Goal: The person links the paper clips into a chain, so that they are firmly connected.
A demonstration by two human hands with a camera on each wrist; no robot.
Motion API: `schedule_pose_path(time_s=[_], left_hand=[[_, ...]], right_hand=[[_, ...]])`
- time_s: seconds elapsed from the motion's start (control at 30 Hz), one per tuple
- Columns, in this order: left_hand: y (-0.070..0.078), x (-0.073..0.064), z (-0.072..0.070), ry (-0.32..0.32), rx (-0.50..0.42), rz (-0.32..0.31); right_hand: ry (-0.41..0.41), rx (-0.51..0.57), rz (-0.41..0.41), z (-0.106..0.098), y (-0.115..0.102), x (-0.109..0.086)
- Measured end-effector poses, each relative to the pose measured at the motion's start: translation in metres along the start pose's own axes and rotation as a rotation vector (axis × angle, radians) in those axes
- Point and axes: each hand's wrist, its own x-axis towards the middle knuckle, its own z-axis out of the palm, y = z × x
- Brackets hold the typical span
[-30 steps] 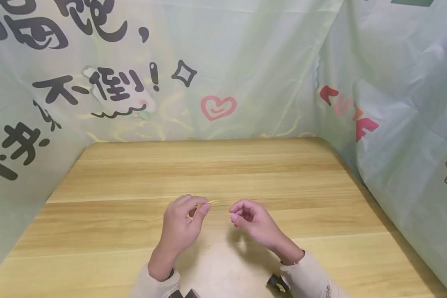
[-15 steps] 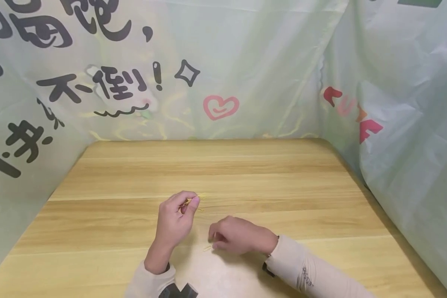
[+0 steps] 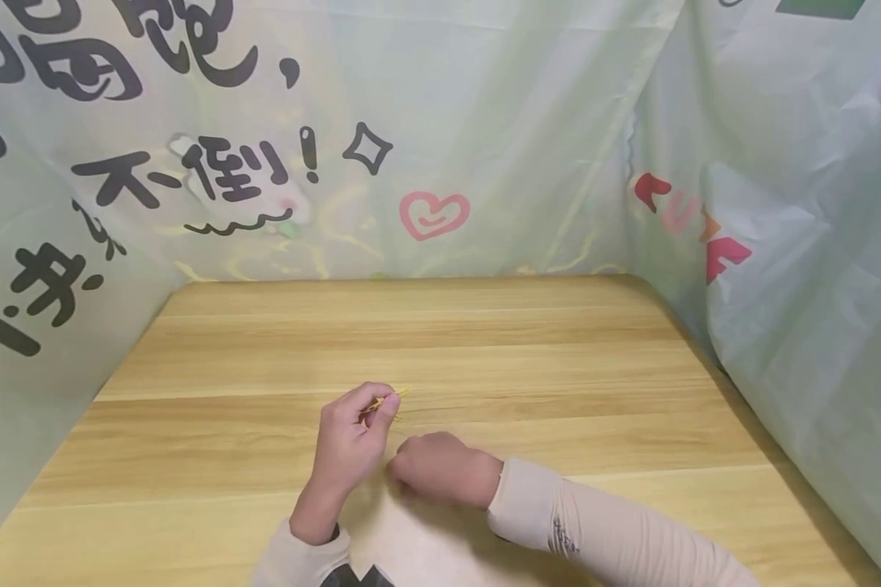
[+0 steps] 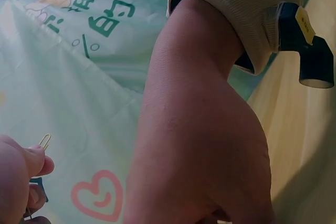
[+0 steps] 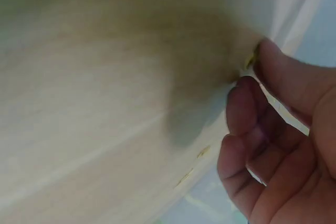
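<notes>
Raised over the table, my left hand [image 3: 352,432] pinches several yellow paper clips [image 3: 400,392] between thumb and fingertips. One wire loop of a yellow paper clip [image 4: 45,141] sticks up past the left fingers in the left wrist view. My right hand [image 3: 440,469] is low at the tabletop, just right of the left wrist, its back towards the head camera. In the right wrist view its thumb and index finger pinch a small yellow paper clip [image 5: 252,59], which shows at the thumb tip. The other right fingers are curled.
A wood-grain table [image 3: 484,342] lies under both hands. Printed pale green cloth [image 3: 521,147] hangs behind it and along both sides. Black wrist camera mounts [image 3: 360,577] sit at the cuffs, and the right sleeve [image 3: 595,518] crosses the front right.
My right hand has come down and left from beside the left hand to the table, over the paper clip that lay there. The left hand keeps its clips and has shifted slightly left.
</notes>
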Motion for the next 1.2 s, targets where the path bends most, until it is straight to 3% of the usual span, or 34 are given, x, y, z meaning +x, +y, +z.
schedule_pose_path(time_s=[0.13, 0.33, 0.5, 0.67, 0.77, 0.97, 1.07, 1.2], left_hand=[[0.001, -0.001, 0.001, -0.01, 0.002, -0.013], [0.001, -0.002, 0.003, -0.022, -0.007, -0.03], [0.002, -0.002, 0.005, -0.015, -0.013, -0.047], [0.001, -0.003, 0.007, -0.013, -0.015, -0.059], [0.0, -0.003, 0.007, -0.02, -0.011, -0.061], [-0.001, -0.004, 0.007, -0.041, -0.001, -0.034], [-0.001, -0.004, 0.007, -0.054, 0.001, -0.029], [0.0, -0.005, 0.009, -0.067, 0.001, -0.031]], right_hand=[[-0.033, -0.092, 0.023, -0.002, -0.006, -0.001], [-0.137, -0.218, 0.145, 0.001, -0.013, -0.003], [-0.184, -0.152, 0.166, -0.001, -0.012, -0.007], [-0.19, 0.047, 0.131, -0.005, 0.005, -0.015], [-0.075, 0.202, 0.102, -0.005, 0.019, -0.02], [0.315, 0.467, 0.029, -0.005, 0.041, -0.032], [0.455, 0.594, 0.058, -0.009, 0.043, -0.04], [0.57, 0.825, 0.171, -0.011, 0.04, -0.049]])
